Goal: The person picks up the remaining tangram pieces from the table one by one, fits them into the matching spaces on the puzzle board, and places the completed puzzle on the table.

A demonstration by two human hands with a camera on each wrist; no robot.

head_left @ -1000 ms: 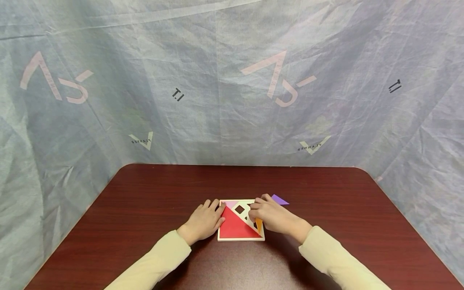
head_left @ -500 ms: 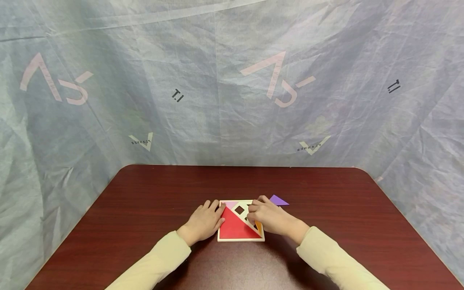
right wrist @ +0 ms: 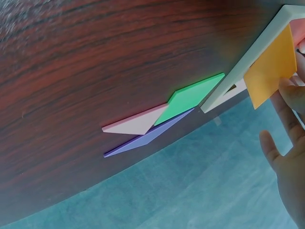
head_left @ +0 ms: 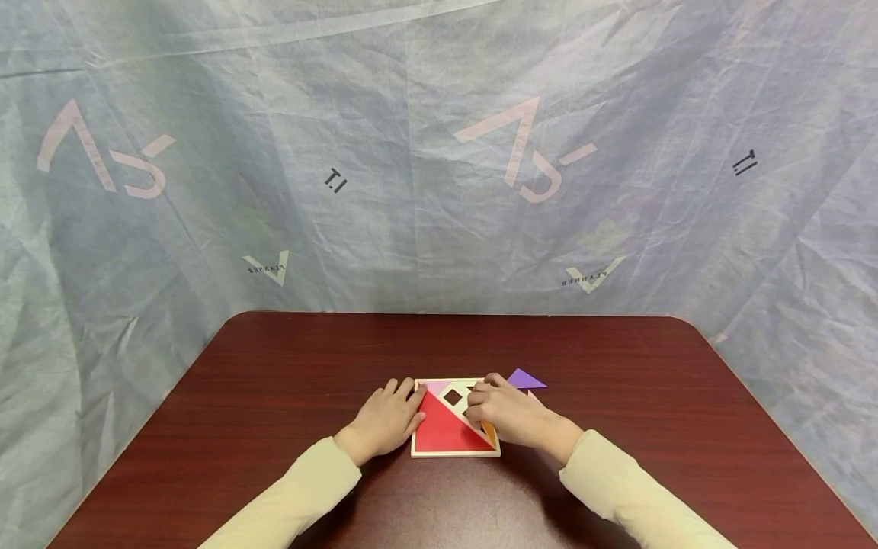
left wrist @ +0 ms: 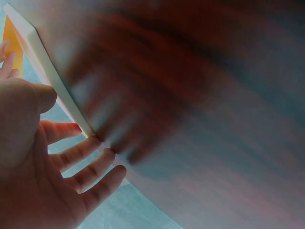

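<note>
A square white tangram tray lies on the table. A large red triangle fills its lower left half, and a pink piece sits at its upper left. Bare white base with dark cut-outs shows at the upper right. My left hand rests along the tray's left edge, fingers spread, fingertips at the rim. With my right hand I pinch a flat orange tangram piece, tilted over the tray's right side. The fingers hide part of this piece and the tray's upper right corner.
To the right of the tray lie loose tangram pieces: a green one, a pink one and a purple triangle. The dark red table reaches back to a grey cloth curtain.
My right hand has shifted slightly left with the orange piece, and less of that piece shows. A bit of the loose pink piece has come into view behind it. My left hand stays put.
</note>
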